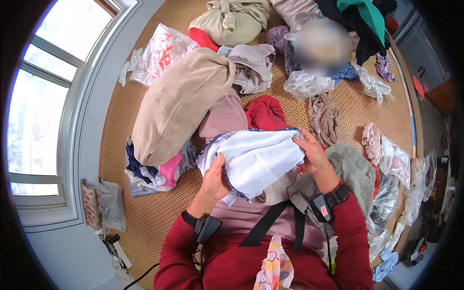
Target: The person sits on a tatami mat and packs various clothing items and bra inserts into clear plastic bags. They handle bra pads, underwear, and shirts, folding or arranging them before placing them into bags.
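A white cloth garment with dark blue edging (259, 159) is stretched between my two hands, above my lap. My left hand (214, 178) grips its lower left edge with the thumb on top. At the upper right corner, my right hand (314, 154) pinches the fabric between thumb and fingers. Just beyond the garment lie a red cloth (266, 112) and a pink ribbed cloth (223, 117). A large beige stuffed cloth bundle (181, 105) is to the left of them. Grey-green mesh fabric (349, 170) lies beside my right wrist.
A woven mat (163, 217) covers the surface. Folded clothes (170, 170) lie at left, near a window (40, 123). Farther off are a tied cream bundle (232, 25), a printed plastic bag (165, 54) and a grey lace-trimmed garment (252, 67). Clear plastic bags (386, 203) lie at right.
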The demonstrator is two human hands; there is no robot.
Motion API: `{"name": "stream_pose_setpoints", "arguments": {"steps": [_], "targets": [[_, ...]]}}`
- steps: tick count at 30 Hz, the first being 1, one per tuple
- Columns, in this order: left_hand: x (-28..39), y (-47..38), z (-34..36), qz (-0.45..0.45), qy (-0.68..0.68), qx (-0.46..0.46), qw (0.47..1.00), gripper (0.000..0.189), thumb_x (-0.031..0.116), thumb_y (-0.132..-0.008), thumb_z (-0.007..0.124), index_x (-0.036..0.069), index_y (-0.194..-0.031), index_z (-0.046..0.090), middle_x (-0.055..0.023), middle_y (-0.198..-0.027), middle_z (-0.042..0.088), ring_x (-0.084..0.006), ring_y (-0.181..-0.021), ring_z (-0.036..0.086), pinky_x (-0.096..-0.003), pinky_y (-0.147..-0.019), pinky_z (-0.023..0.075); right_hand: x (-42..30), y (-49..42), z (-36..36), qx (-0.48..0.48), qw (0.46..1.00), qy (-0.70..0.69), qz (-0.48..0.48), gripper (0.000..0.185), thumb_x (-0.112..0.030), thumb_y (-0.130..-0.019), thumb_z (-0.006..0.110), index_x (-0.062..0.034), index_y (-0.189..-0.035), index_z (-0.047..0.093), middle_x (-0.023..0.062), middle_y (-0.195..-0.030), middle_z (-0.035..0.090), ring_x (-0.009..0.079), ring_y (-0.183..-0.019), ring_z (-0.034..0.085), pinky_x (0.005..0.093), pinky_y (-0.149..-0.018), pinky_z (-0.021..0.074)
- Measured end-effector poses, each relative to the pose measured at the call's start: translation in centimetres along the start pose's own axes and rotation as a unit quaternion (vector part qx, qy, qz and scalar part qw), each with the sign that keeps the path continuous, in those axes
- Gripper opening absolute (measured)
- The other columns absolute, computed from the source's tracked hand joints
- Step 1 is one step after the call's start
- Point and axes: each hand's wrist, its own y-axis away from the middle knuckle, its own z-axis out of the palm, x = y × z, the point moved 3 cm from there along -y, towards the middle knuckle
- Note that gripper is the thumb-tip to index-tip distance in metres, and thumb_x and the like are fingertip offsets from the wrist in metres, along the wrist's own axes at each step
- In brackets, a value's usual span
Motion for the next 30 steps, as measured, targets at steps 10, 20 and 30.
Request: {"name": "stream_pose_setpoints", "arguments": {"steps": [10, 20, 30], "targets": [[-0.2, -0.4, 1.4, 0.006, 0.018, -0.069, 0.997, 0.056, 0.040, -0.093, 0.032, 0.007, -0.137, 0.023, -0.0102, -0.141, 0.030, -0.0284, -0.129, 0.028, -0.0454, -0.107, 0.0192, 0.1, 0.0, 0.3, 0.018, 0.998, -0.052, 0.018, 0.023, -0.019, -0.089, 0.051, -0.0046, -0.107, 0.053, 0.0044, -0.099, 0.061, 0.0150, -0.087, 0.061, 0.0303, -0.076, 0.0508], [0.2, -1.6, 4.7, 0.027, 0.158, -0.164, 0.973, 0.057, 0.043, -0.091, 0.032, 0.009, -0.136, 0.026, -0.0098, -0.139, 0.032, -0.0294, -0.130, 0.028, -0.0484, -0.106, 0.0175, 2.8, -0.2, -0.3, -0.062, 0.978, 0.059, 0.192, 0.065, -0.057, -0.088, 0.032, -0.0062, -0.127, 0.042, 0.0086, -0.118, 0.053, 0.0234, -0.109, 0.050, 0.0373, -0.093, 0.0391], [-2.3, -1.9, 4.3, -0.010, 0.070, -0.101, 0.992, 0.041, 0.016, -0.090, 0.044, 0.008, -0.129, 0.037, -0.0065, -0.128, 0.046, -0.0243, -0.120, 0.042, -0.0439, -0.101, 0.0317, 1.4, -0.1, 0.6, -0.015, 0.999, -0.038, 0.027, 0.042, -0.029, -0.085, 0.056, -0.0052, -0.118, 0.048, 0.0089, -0.114, 0.056, 0.0223, -0.104, 0.054, 0.0403, -0.092, 0.0417]]}}
